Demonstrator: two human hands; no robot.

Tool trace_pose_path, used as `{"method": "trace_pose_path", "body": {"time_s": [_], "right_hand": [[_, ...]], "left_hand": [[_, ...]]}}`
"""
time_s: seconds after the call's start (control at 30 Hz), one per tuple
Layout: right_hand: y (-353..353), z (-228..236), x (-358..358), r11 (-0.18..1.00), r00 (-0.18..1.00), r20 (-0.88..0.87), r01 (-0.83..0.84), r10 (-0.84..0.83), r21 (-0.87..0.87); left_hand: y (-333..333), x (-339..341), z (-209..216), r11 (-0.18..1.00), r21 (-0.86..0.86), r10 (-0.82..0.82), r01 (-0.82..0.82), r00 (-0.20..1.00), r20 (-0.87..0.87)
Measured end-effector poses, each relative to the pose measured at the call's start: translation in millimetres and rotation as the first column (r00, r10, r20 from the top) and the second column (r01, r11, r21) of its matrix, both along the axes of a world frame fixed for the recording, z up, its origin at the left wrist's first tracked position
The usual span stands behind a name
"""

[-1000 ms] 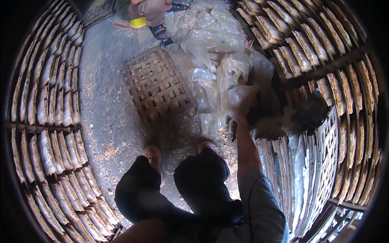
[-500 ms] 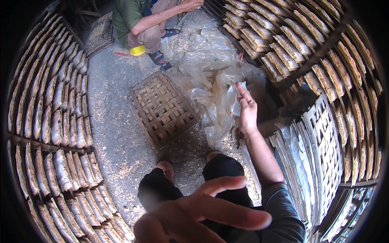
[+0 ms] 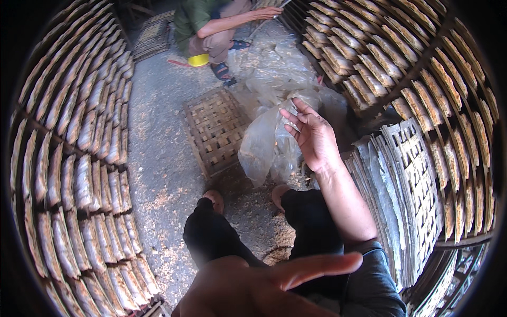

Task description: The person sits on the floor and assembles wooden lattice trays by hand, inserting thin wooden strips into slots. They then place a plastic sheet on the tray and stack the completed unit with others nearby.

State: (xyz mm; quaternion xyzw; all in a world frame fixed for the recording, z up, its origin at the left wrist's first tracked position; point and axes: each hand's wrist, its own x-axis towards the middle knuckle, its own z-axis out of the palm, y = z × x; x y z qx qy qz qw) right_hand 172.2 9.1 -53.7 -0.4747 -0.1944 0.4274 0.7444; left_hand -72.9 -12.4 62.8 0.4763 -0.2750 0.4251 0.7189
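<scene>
My right hand (image 3: pixel 314 134) is raised over a crumpled heap of clear plastic sheets (image 3: pixel 322 100). Its curled fingers grip the upper edge of one thin plastic sheet (image 3: pixel 259 150), which hangs down to the left of the fingers. Close to the camera at the lower edge, my left hand (image 3: pixel 253 285) looks large and dark, with a finger stretched out to the right and nothing seen in it. A rectangular woven bamboo tray (image 3: pixel 216 132) lies on the floor left of the heap, partly covered by the hanging sheet.
Racks of stacked, edge-on slabs stand on the left (image 3: pixel 79 179) and right (image 3: pixel 380 53). By my right arm leans a stack of woven panels (image 3: pixel 417 179) with plastic between them. Another person (image 3: pixel 211 31) sits low at the back, near a yellow object (image 3: pixel 198 60). Crumbs litter the concrete floor (image 3: pixel 158 158).
My right hand has turned and drawn a plastic sheet leftward, so it now hangs over the tray's edge. My left hand has shifted slightly lower. The view has swung a little left.
</scene>
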Motion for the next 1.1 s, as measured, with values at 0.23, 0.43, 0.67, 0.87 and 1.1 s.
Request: {"method": "trace_pose_path", "body": {"time_s": [0.23,0.43,0.67,0.87,1.1], "right_hand": [[-43.0,-10.8,-24.7,0.999,0.985,-0.165,-0.042,0.043,0.008],[-69.0,-14.9,-25.9,0.983,0.957,-0.25,-0.109,0.144,0.146],[-106.7,-29.3,2.8,0.959,0.945,-0.257,-0.137,0.201,0.247],[-112.8,-30.8,35.8,0.999,0.995,-0.1,-0.023,0.027,0.04],[-103.3,-21.8,10.5,0.943,0.091,0.991,0.326,-0.102,0.067]], "left_hand": [[25.9,55.0,-75.6,0.421,0.661,0.9,-0.621,0.376,-0.221],[22.1,81.2,-178.9,0.344,0.854,0.928,-0.391,0.001,-0.374],[16.1,96.4,-204.8,0.436,0.879,0.84,-0.195,-0.264,-0.475],[27.1,79.7,-202.4,0.665,0.618,0.667,-0.419,-0.04,-0.744],[30.3,64.5,-185.3,0.66,0.693,0.716,-0.291,-0.035,-0.697]]}}
